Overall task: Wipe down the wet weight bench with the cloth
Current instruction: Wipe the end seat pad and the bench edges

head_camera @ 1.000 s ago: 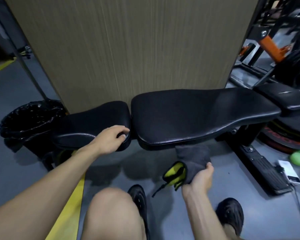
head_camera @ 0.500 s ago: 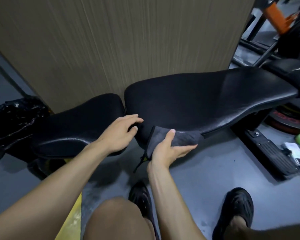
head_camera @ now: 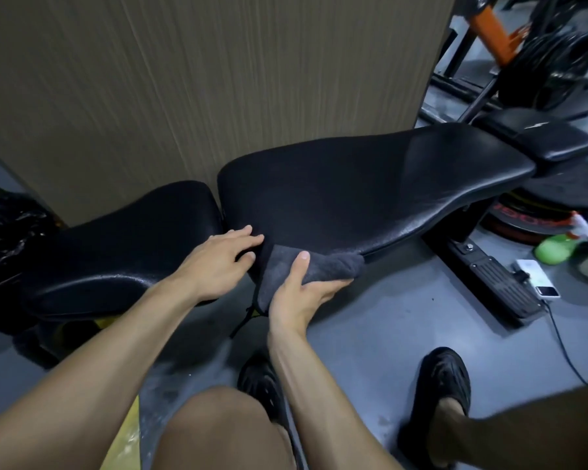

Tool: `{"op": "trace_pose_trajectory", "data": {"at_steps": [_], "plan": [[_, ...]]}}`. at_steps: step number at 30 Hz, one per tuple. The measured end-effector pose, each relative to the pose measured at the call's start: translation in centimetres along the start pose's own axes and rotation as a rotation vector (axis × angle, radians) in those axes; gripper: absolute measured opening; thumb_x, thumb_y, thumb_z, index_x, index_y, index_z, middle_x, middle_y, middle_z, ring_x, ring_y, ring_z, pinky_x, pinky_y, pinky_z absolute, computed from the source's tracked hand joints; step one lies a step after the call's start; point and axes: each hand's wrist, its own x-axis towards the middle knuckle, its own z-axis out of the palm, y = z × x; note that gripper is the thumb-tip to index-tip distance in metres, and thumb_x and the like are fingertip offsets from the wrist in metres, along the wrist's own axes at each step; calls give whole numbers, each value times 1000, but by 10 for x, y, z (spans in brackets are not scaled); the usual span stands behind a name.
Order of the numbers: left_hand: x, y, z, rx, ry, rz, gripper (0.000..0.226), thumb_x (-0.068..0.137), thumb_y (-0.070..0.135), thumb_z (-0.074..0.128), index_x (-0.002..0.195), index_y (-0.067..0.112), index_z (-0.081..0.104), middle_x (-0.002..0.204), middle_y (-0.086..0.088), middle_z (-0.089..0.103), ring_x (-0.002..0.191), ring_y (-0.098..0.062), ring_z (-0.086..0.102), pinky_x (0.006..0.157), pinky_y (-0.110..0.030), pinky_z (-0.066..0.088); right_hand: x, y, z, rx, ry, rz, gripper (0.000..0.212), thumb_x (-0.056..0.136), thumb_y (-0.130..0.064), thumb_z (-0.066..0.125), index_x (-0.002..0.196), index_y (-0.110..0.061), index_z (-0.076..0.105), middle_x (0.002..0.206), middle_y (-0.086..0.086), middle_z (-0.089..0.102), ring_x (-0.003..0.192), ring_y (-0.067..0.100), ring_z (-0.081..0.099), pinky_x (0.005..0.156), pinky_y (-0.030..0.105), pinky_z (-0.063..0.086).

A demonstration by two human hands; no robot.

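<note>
Grey cloth (head_camera: 314, 268), one; two bench pads (head_camera: 370, 195).

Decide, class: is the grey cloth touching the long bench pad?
Touching. The head view shows the right hand pressing the cloth against the long pad's near edge, with no gap between them.

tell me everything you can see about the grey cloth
The cloth is dark grey, soft and towel-like, bunched into a thick fold. It lies against the near edge of the long bench pad. The right hand grips it, thumb on top, fingers beneath. A corner hangs below the hand, showing a bit of yellow and a thin dark cord. The left hand does not touch it.
</note>
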Motion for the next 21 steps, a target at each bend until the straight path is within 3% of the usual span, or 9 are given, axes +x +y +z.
{"op": "trace_pose_trajectory", "data": {"at_steps": [5, 9, 12, 15, 18, 21], "plan": [[0, -2, 0, -38, -26, 0, 46, 106, 32, 39, 151, 36, 36, 163, 13, 20, 152, -11, 15, 124, -38, 14, 73, -47, -22, -86, 105, 113, 97, 98, -45, 55, 156, -4, -11, 160, 29, 14, 146, 39, 26, 117, 40, 25], [-1, -3, 7, -101, 2, -3, 45, 105, 30, 40, 150, 35, 38, 163, 10, 21, 152, -12, 14, 125, -37, 7, 126, -75, -54, -171, 106, 3, 97, 96, -44, 58, 158, -13, -9, 164, 20, 8, 146, 35, 29, 117, 39, 27], [0, 3, 6, -123, 26, -31, 43, 105, 31, 42, 148, 33, 43, 162, 10, 25, 151, -12, 18, 124, -38, 7, 91, -59, -47, -158, 113, -70, 97, 95, -41, 60, 159, -13, -8, 165, 18, 5, 150, 32, 20, 119, 36, 21], [2, 11, 6, -36, 59, -55, 42, 105, 32, 39, 147, 33, 44, 161, 11, 26, 151, -13, 18, 123, -42, 4, 30, -29, -27, -118, 17, -93, 101, 94, -46, 57, 157, -9, -13, 166, 15, -4, 153, 24, 4, 123, 33, 10], [12, 29, 9, -6, 105, 11, 43, 105, 33, 39, 147, 38, 43, 159, 17, 26, 152, -10, 14, 123, -41, 4, 32, -27, -33, -147, -76, -45, 94, 101, -37, 53, 155, -6, -16, 166, 13, -6, 153, 18, 3, 116, 17, 7], [37, 65, 16, -13, 95, 103, 44, 105, 32, 39, 148, 38, 41, 160, 18, 26, 151, -8, 14, 123, -38, 5, 73, -47, -52, -134, -32, -31, 84, 104, -33, 47, 156, -4, -12, 165, 18, 3, 151, 22, 11, 102, 7, 8]]}}
